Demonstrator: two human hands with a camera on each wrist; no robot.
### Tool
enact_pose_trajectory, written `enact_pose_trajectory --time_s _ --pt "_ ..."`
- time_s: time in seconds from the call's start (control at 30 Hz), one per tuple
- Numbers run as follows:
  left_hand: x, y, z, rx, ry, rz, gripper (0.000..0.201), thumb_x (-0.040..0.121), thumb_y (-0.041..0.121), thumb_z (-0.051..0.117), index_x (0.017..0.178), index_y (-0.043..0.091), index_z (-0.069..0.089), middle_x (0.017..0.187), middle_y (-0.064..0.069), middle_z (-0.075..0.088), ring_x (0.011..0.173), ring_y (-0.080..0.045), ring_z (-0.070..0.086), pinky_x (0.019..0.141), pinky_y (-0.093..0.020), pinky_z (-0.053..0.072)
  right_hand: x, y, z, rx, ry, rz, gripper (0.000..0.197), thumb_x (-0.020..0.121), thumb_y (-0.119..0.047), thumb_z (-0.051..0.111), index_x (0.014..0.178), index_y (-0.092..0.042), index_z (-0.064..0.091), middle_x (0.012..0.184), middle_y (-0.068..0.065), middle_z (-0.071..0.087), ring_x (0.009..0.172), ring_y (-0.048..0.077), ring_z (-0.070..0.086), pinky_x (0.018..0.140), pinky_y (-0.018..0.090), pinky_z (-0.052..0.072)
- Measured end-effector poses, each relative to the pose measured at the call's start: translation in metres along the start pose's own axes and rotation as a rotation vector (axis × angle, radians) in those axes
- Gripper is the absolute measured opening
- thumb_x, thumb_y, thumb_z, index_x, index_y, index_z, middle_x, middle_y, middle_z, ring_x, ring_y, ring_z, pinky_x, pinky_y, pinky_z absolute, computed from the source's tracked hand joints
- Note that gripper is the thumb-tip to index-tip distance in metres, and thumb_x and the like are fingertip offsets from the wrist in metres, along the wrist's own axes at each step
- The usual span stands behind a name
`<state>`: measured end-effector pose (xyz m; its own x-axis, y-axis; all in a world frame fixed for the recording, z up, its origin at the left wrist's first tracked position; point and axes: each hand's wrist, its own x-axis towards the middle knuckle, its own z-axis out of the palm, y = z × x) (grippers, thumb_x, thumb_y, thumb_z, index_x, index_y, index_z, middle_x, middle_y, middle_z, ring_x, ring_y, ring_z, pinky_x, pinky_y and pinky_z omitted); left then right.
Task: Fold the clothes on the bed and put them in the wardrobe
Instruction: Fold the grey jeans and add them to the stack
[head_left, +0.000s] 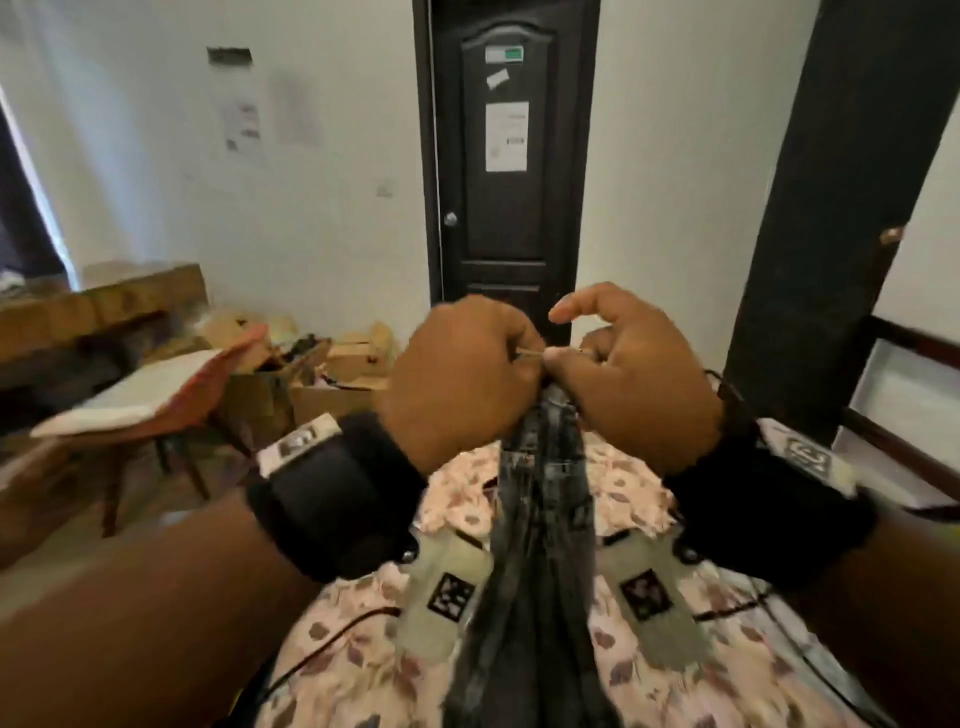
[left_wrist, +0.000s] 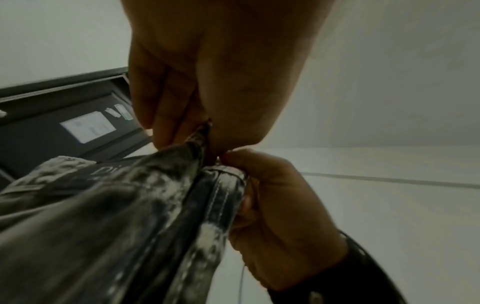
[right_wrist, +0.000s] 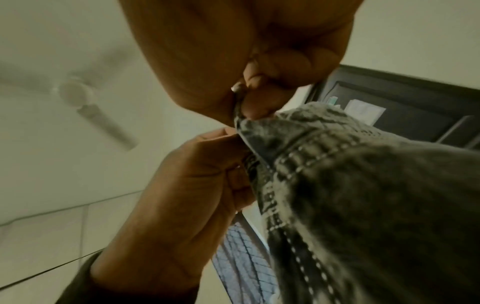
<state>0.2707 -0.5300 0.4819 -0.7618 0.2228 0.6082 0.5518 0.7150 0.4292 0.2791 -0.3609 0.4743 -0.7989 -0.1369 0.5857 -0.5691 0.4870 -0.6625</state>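
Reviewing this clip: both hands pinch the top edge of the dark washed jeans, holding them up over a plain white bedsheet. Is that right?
Not quite. The left hand and right hand do pinch the top edge of the jeans, but the bedsheet below is not plain white: the head view shows a light floral print.

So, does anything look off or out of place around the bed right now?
With the jeans, nothing: both hands pinch their top edge, and they hang straight over the floral bedsheet. Beyond the bed, a chair sits tilted against cluttered cardboard boxes.
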Motion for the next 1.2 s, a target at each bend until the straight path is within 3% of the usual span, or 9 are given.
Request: enact_pose_trajectory --time_s 0.2,0.33,0.47,0.53,0.67,0.8,0.93,1.07,1.2 --pt "-0.021 -0.026 0.042 -0.464 0.085 -0.167 0.010 0.099 0.035 0.069 0.105 0.030 0.075 0.079 0.000 0.074 0.075 -0.018 0.073 0.071 -0.048 0.062 -0.006 0.016 0.017 0.207 -0.129 0.218 0.020 0.106 -0.022 0.050 0.125 -0.021 0.051 0.078 0.015 0.065 0.054 0.017 0.061 0.053 0.031 0.057" --pt "-0.036 -0.030 0.053 -0.557 0.059 -0.110 0.078 0.083 0.032 0.088 0.147 0.039 0.046 0.100 0.005 0.073 0.090 -0.012 0.076 0.078 -0.039 0.065 0.003 0.020 0.002 0.418 -0.236 0.288 0.031 0.103 -0.003 0.047 0.130 -0.018 0.049 0.086 0.010 0.064 0.061 0.015 0.065 0.055 0.029 0.056" --pt "-0.034 -0.036 0.061 -0.705 0.051 -0.116 0.098 0.087 0.000 0.079 0.159 0.042 0.027 0.106 -0.007 0.078 0.091 -0.018 0.078 0.081 -0.049 0.065 0.020 0.037 -0.021 -0.302 -0.306 0.029 0.049 0.092 -0.034 0.071 0.134 -0.038 0.047 0.103 -0.008 0.065 0.082 0.011 0.065 0.071 0.029 0.054" --pt "-0.027 -0.038 0.062 -0.731 0.025 -0.076 0.096 0.090 -0.001 0.076 0.160 0.040 0.025 0.110 -0.011 0.077 0.094 -0.023 0.078 0.083 -0.050 0.064 0.032 0.043 -0.031 -0.412 -0.512 0.090 0.063 0.086 -0.043 0.076 0.139 -0.044 0.043 0.123 -0.018 0.057 0.102 0.006 0.061 0.082 0.025 0.051" --pt "-0.009 -0.040 0.065 -0.794 0.020 -0.045 0.079 0.091 0.003 0.076 0.152 0.036 0.037 0.116 -0.012 0.075 0.095 -0.023 0.077 0.086 -0.048 0.063 0.047 0.054 -0.036 -0.120 -0.740 0.300 0.029 0.093 -0.027 0.071 0.121 -0.028 0.063 0.106 0.001 0.075 0.088 0.020 0.074 0.077 0.035 0.064" --pt "-0.024 -0.049 0.088 -0.610 0.208 -0.070 0.054 0.085 0.037 0.082 0.127 0.036 0.047 0.122 0.012 0.064 0.104 -0.015 0.068 0.086 -0.047 0.062 0.069 0.046 -0.040 -0.366 -0.548 0.185 0.014 0.092 -0.038 0.071 0.099 -0.025 0.072 0.086 0.000 0.077 0.071 0.018 0.075 0.073 0.033 0.063" --pt "-0.049 -0.056 0.121 -0.389 0.208 -0.094 0.053 0.075 0.058 0.085 0.107 0.034 0.050 0.107 0.023 0.050 0.098 0.002 0.055 0.077 -0.012 0.047 0.112 0.008 -0.066 -0.545 -0.291 0.076 0.017 0.089 -0.043 0.073 0.084 -0.028 0.069 0.071 -0.012 0.070 0.060 0.010 0.068 0.055 0.015 0.045" --pt "-0.018 -0.060 0.131 -0.238 0.109 -0.212 0.047 0.071 0.081 0.072 0.084 0.036 0.062 0.095 0.014 0.057 0.084 0.000 0.058 0.067 -0.017 0.045 0.163 -0.057 -0.101 -0.721 -0.144 0.024 0.022 0.089 -0.044 0.074 0.079 -0.027 0.064 0.070 -0.008 0.068 0.059 0.010 0.065 0.057 0.021 0.047" --pt "0.022 -0.060 0.136 -0.228 0.092 -0.255 0.042 0.078 0.073 0.064 0.074 0.032 0.071 0.090 0.012 0.066 0.078 -0.006 0.064 0.063 -0.020 0.045 0.197 -0.106 -0.131 -0.832 0.017 -0.028 0.031 0.089 -0.047 0.074 0.092 -0.018 0.065 0.070 0.000 0.069 0.062 0.019 0.068 0.065 0.029 0.053"
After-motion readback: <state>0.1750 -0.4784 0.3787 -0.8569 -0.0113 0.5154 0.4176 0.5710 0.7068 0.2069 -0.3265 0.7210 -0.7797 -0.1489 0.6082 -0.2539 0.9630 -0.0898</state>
